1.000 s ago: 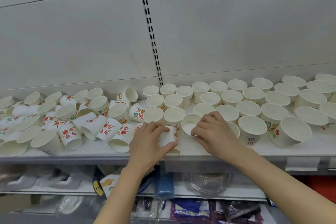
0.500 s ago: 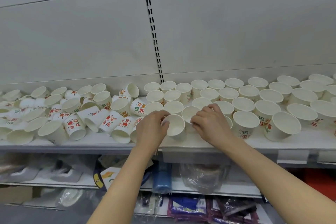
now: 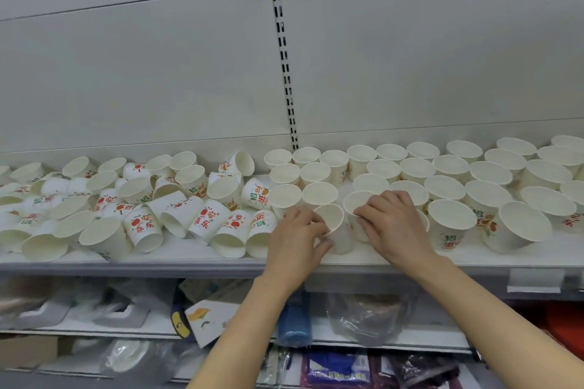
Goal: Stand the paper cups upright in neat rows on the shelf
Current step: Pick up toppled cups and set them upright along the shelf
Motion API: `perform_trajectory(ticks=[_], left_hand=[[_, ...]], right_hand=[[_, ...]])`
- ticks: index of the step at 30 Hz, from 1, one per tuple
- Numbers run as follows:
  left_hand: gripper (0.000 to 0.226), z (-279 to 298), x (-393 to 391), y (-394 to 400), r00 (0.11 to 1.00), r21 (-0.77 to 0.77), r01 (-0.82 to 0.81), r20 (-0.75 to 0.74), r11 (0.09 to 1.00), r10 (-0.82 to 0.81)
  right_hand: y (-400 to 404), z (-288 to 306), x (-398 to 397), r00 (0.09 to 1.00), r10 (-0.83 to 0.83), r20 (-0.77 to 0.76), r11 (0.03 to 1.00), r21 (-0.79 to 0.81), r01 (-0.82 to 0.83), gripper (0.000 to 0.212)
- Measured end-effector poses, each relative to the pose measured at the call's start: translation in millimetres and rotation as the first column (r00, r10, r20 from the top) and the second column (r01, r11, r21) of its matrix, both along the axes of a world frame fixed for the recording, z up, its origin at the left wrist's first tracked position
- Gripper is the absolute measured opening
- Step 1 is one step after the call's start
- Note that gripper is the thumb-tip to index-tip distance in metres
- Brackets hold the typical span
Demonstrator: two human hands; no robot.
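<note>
in the head view, at the lower centre of the frame, the left hand [image 3: 295, 238] is curling its fingers round an upright paper cup [image 3: 331, 224] at the front edge of the shelf [image 3: 126, 264], while the right hand [image 3: 393, 226] is gripping the neighbouring cup [image 3: 355, 202] just to its right, the two hands lying close together but not touching. to the right of the frame upright cups [image 3: 452, 218] are standing in rows, and at the left a jumble of tipped cups [image 3: 142, 227] is lying on its sides; a slotted upright [image 3: 284, 54] is running up the back panel above.
</note>
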State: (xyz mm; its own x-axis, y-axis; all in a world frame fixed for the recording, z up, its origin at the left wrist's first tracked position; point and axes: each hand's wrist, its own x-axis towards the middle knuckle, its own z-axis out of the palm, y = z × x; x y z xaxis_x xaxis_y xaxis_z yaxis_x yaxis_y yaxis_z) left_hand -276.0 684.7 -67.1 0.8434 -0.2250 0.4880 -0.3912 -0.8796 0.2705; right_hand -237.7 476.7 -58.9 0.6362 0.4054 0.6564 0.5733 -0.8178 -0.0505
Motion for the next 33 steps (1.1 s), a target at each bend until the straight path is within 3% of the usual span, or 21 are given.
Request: perform_trajectory(ticks=[2,6,8,10,12,14,16,19,22,26,31,33], left_hand=[[0.013,-0.3,2.6,1.5,0.998,0.002,0.030,0.056,1.000,-0.030],[0.036,12.7,-0.4,21.9,0.998,-0.042,0.045,0.054,0.998,-0.043],[0.028,18.4,-1.6,51.6,0.995,-0.101,-0.041,0.082,0.994,0.050],[0.021,24.5,3.7,89.3,0.976,-0.134,-0.213,0.016,0.968,0.217],[0.024,31.1,20.6,121.2,0.926,-0.094,-0.374,-0.093,0.923,0.366],[0.028,38.7,46.9,136.9,0.900,-0.002,-0.418,-0.135,0.908,0.414],[0.029,48.1,73.7,134.6,0.899,0.126,-0.383,-0.176,0.915,0.401],[0.028,52.2,101.6,120.7,0.856,0.241,-0.320,-0.342,0.916,0.388],[0.020,50.2,113.7,117.7,0.832,0.131,-0.342,-0.419,0.930,0.365],[0.030,52.6,112.2,121.2,0.921,-0.109,-0.300,-0.292,0.948,0.258],[0.020,39.9,103.3,132.9,0.943,0.069,-0.101,-0.312,0.992,0.117],[0.021,36.2,94.3,141.7,0.945,-0.003,-0.013,-0.328,1.000,0.011]], right_hand=[[3.5,-2.3,-1.9,1.000,-0.007,0.009,0.999,0.034,0.007,0.023],[15.1,-5.7,-7.2,0.998,-0.062,0.012,0.992,0.107,0.060,0.025],[23.7,-2.2,-13.6,0.991,-0.115,0.070,0.976,0.196,0.099,0.021],[38.6,4.7,-23.6,0.979,-0.137,0.149,0.958,0.273,0.092,0.017],[63.5,8.9,-35.2,0.976,-0.083,0.201,0.960,0.278,0.024,0.014],[95.0,5.8,-47.0,0.978,0.041,0.205,0.972,0.217,-0.086,0.012],[124.8,-5.0,-56.2,0.977,0.130,0.168,0.980,0.126,-0.152,0.012],[157.1,-24.7,-64.3,0.993,0.103,0.063,0.991,0.082,-0.108,0.019],[176.0,-36.9,-67.0,0.999,-0.044,-0.031,0.994,0.099,0.046,0.032],[192.9,-41.6,-67.4,0.965,-0.241,-0.106,0.960,0.122,0.253,0.039],[215.5,-45.7,-61.8,0.918,-0.374,-0.135,0.894,0.211,0.395,0.036],[223.1,-47.7,-59.4,0.903,-0.407,-0.137,0.870,0.241,0.430,0.031]])
